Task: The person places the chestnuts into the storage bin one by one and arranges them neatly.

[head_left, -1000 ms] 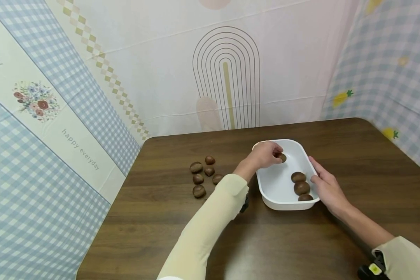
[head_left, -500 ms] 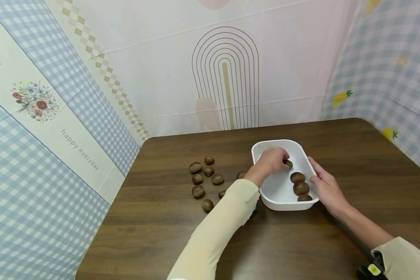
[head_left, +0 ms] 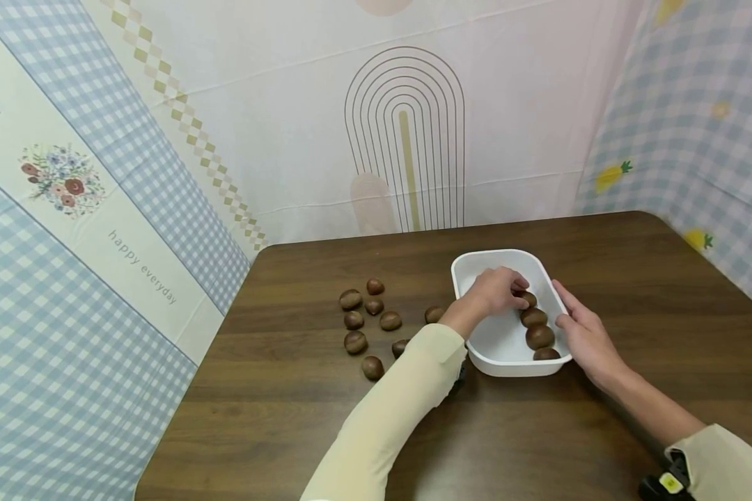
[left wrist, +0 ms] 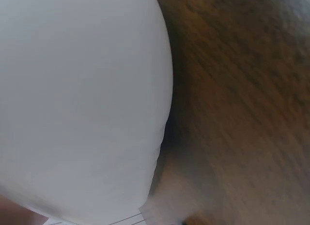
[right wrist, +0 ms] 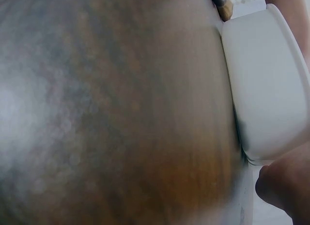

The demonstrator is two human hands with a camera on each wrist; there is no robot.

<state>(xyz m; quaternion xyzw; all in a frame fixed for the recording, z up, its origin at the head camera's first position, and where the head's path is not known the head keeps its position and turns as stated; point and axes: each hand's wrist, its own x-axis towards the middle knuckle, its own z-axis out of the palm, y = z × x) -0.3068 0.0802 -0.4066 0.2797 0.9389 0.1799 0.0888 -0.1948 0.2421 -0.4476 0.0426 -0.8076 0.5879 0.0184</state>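
Observation:
A white rectangular tray [head_left: 495,346] stands on the table at right of centre in the head view. Along its right inner side runs a row of brown chestnuts [head_left: 540,337]. My left hand [head_left: 494,289] reaches over the tray's left rim and pinches a chestnut [head_left: 528,299] at the far end of that row. My right hand [head_left: 590,339] grips the tray's right rim, thumb over the edge and fingers along the outer wall. In the right wrist view, the tray's side [right wrist: 266,80] and part of the right hand [right wrist: 286,188] show. A pale surface fills much of the left wrist view.
Several loose chestnuts [head_left: 354,342] lie on the dark wooden table [head_left: 276,390] left of the tray, some close to the left sleeve [head_left: 388,410]. A patterned cloth [head_left: 301,125] hangs behind the table's far edge.
My left hand has moved right and slightly nearer inside the tray, bringing its chestnut to the far end of the row. The right hand and the tray have stayed put.

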